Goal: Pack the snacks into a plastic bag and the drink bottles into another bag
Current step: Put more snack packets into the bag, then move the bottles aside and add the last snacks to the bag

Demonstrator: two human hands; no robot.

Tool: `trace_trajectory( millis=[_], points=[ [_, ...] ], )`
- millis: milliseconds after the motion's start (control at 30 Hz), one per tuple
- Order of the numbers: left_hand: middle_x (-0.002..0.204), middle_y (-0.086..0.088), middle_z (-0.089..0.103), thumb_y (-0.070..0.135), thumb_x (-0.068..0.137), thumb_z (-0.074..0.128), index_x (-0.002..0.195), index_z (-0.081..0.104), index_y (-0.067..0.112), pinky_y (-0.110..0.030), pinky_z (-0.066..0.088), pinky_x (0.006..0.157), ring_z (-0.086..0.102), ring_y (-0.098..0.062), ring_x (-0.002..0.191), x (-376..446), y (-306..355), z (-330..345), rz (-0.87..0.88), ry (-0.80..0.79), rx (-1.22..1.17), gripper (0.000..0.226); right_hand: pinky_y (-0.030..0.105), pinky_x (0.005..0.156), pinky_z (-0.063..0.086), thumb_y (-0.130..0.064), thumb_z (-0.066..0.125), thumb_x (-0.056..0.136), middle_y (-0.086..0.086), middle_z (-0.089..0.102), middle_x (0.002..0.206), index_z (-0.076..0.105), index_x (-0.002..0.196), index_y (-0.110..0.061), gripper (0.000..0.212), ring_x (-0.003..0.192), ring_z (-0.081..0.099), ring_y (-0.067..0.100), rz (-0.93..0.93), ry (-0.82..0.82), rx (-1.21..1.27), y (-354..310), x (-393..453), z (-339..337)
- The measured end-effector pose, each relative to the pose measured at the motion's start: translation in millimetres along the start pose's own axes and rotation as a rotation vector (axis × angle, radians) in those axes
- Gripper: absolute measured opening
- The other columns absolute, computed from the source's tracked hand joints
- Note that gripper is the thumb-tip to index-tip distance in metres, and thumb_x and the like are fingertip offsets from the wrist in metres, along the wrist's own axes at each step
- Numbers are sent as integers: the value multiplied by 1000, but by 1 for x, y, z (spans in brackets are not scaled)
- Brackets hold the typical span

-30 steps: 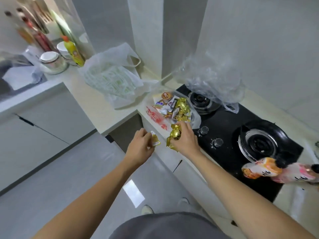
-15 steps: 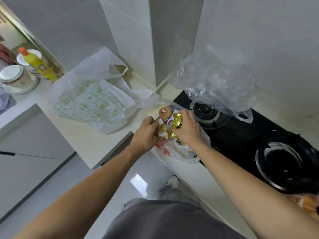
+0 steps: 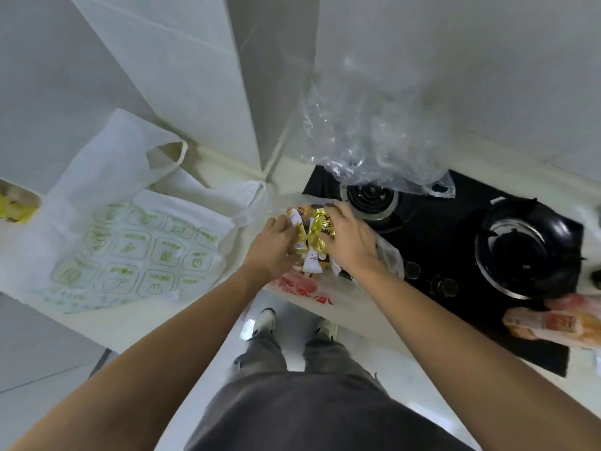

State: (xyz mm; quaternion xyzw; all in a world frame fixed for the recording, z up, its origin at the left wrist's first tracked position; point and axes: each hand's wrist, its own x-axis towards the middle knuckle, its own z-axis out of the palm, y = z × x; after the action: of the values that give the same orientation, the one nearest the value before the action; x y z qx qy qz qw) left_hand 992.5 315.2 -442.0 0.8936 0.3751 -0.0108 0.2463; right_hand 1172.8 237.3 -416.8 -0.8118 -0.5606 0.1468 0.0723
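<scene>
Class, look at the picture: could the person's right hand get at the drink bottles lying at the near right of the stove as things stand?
Probably yes. The drink bottles lie uncovered on the stove's near edge, nothing between. But the right hand grips a gold snack packet, so it must let go first.

A black gas hob [image 3: 455,252] sits sunk in a pale countertop [image 3: 136,323]. Behind the hob rise white tiled walls [image 3: 471,76] (meeting in a jutting corner to its left). Below the hob's front edge lies a glossy light floor [image 3: 286,317].
</scene>
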Motion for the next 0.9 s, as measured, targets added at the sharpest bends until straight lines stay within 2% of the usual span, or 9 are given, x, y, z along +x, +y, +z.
trace_trajectory(
  millis=[133, 233, 467, 533, 667, 767, 900],
  points=[
    [115, -4, 49, 46, 81, 73, 102, 60, 17, -42, 51, 77, 47, -26, 106, -5, -17, -10, 101, -3, 59, 37, 40, 75, 60, -38, 73, 91, -3, 39, 155, 54, 139, -23, 54, 107, 68, 25, 58, 40, 10, -11, -6, 0],
    [115, -1, 50, 53, 84, 70, 103, 59, 21, -39, 49, 77, 49, -22, 107, -12, -26, -15, 158, 44, 90, 38, 38, 69, 60, -39, 70, 92, -3, 42, 150, 55, 136, -24, 50, 106, 67, 23, 85, 87, 36, -16, -16, -1],
    [119, -5, 56, 48, 86, 62, 106, 62, 17, -41, 51, 77, 53, -28, 106, -15, -3, -35, 327, 147, 103, 37, 35, 68, 50, -39, 64, 95, 3, 52, 134, 55, 138, -20, 48, 105, 65, 29, 250, 173, 66, -13, -59, -12],
    [121, -6, 56, 48, 86, 62, 109, 63, 16, -42, 50, 79, 53, -28, 109, -13, 15, -35, 377, 154, 82, 39, 40, 75, 55, -41, 64, 94, 1, 52, 130, 55, 137, -21, 48, 108, 61, 28, 271, 195, 40, -4, -75, -15],
    [113, -4, 54, 49, 86, 58, 108, 62, 18, -46, 50, 82, 51, -28, 107, -11, 69, -24, 491, 115, 110, 37, 40, 69, 58, -42, 61, 95, 0, 52, 125, 54, 135, -24, 45, 110, 52, 25, 307, 242, 3, 24, -115, -22],
    [114, -4, 54, 52, 89, 55, 111, 62, 19, -43, 50, 79, 51, -27, 107, -12, 122, -8, 590, 89, 165, 40, 45, 77, 58, -42, 63, 93, 5, 57, 127, 57, 137, -16, 50, 109, 53, 31, 349, 305, -16, 62, -154, -31],
    [119, -2, 53, 58, 92, 47, 128, 59, 21, -42, 49, 82, 50, -25, 110, -21, 210, 25, 714, 69, 234, 53, 46, 89, 55, -43, 64, 93, 5, 55, 138, 52, 143, -17, 57, 122, 51, 30, 487, 369, -11, 121, -225, -42]
  ],
)
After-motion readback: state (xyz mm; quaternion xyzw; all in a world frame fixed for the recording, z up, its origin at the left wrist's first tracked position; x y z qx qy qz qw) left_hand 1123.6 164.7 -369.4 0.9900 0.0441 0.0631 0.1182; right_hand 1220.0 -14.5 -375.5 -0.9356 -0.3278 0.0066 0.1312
